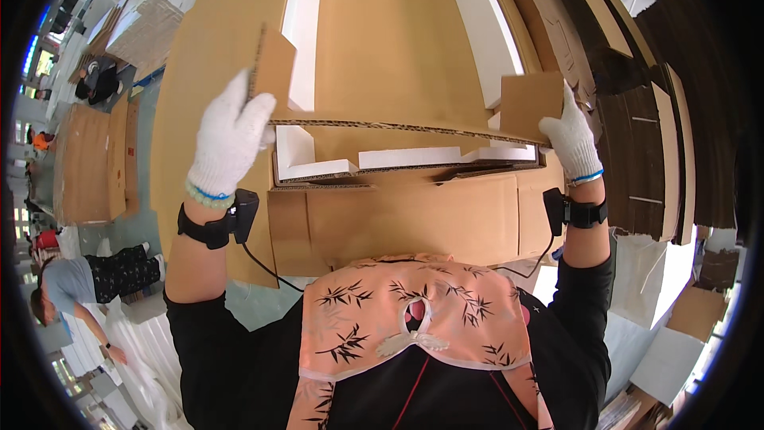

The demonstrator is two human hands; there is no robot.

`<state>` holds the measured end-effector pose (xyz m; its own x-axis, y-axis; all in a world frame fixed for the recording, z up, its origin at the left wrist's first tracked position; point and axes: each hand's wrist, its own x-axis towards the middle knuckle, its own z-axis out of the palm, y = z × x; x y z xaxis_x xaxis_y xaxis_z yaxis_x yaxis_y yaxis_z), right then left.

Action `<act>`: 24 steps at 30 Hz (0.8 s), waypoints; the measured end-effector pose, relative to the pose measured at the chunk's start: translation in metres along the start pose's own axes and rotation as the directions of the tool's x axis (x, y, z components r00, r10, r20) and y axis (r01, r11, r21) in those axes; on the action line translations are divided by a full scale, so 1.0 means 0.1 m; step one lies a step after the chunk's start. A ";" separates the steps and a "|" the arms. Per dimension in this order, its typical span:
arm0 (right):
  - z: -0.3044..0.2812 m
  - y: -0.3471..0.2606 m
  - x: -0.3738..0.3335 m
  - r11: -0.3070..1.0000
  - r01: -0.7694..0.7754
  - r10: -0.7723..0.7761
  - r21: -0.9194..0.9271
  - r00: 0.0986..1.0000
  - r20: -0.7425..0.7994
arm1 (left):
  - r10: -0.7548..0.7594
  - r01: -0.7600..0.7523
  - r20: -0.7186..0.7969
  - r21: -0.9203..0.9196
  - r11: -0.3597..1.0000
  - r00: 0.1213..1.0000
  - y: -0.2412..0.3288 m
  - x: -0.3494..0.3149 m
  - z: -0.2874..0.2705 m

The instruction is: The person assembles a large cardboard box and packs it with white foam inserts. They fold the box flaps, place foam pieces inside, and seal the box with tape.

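Note:
In front of me lies a long open cardboard box, lined along its inner edges with white foam strips. Over the near end of the box I hold a folded cardboard piece whose two ends stand up as short flaps. My left hand, in a white knitted glove, is closed on its left end beside the raised flap. At the right end, my right hand, also gloved, grips the other flap. The cardboard piece spans the width between both hands and partly covers the near foam.
Flat cardboard extends left of the box. On the right stand stacks of folded cardboard. White wrapped blocks are piled at the far left. A person in a light shirt is at the lower left, among white sheets.

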<state>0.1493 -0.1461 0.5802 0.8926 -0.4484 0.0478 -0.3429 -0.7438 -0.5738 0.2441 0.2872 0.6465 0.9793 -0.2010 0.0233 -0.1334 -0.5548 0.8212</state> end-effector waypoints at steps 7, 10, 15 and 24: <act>0.33 -0.13 0.03 0.585 0.804 -0.794 -0.107 0.594 0.127 | 0.195 -0.480 0.447 0.717 0.505 0.873 -0.98 0.06 0.39; 0.77 0.28 0.02 0.652 0.730 -0.749 0.205 0.578 0.324 | -0.140 -0.192 0.295 0.848 0.494 0.945 -0.59 0.05 0.71; 0.99 0.16 0.25 0.749 0.652 -0.583 0.119 0.564 0.585 | 0.072 -0.079 0.054 0.910 0.407 0.996 -0.90 -0.11 0.84; 0.92 0.29 0.37 0.843 0.506 -0.471 0.180 0.534 0.702 | -0.103 0.396 -0.516 0.498 0.771 0.850 -0.77 -2.76 0.04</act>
<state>0.1996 -0.1385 0.4900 0.8438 0.4588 -0.2785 0.2156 -0.7649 -0.6069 -0.0163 0.3824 0.5750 0.9251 0.3028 0.2291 0.2091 -0.9099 0.3584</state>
